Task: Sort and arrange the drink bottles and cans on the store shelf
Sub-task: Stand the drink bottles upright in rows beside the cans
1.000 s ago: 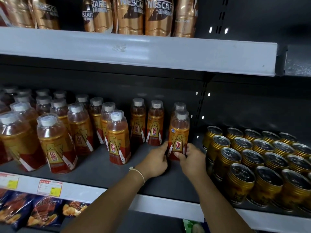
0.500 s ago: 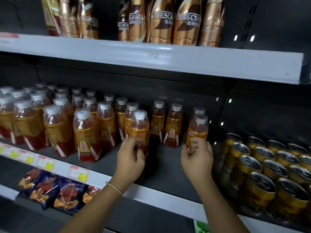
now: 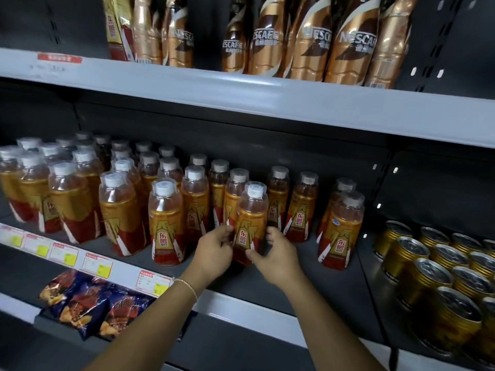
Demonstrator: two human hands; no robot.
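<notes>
Several orange-and-red drink bottles with white caps stand in rows on the dark middle shelf. One front bottle stands upright between my hands. My left hand grips its left side and my right hand curls round its lower right side. Another bottle of the same kind stands alone to the right, with one more behind it. Gold cans with silver lids fill the shelf's right end.
Gold and brown coffee bottles line the upper shelf. Price tags sit on the grey shelf lip. Snack bags lie on the shelf below at the left. A bare strip of shelf runs between the held bottle and the lone right bottle.
My right hand let go of the rightmost bottle and moved left. Both hands now hold one front bottle in the middle; the view has shifted left.
</notes>
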